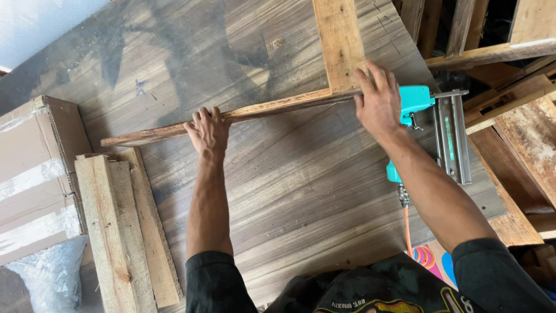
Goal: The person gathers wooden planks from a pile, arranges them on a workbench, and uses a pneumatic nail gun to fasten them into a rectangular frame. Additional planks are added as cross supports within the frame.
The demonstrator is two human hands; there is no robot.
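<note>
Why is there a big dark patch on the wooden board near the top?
Head view: that patch is a soft shadow on the board; bright glare whitens the top-left corner; the left hand, right hand and long strip look sharp.

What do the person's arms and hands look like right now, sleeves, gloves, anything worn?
Both hands are bare: no gloves, rings or watch show on the left hand or the right hand. The forearms are uncovered up to dark, near-black sleeves, the left sleeve and the right sleeve, pushed up near the elbows. They belong to a dark shirt with a coloured print on the front.
</note>
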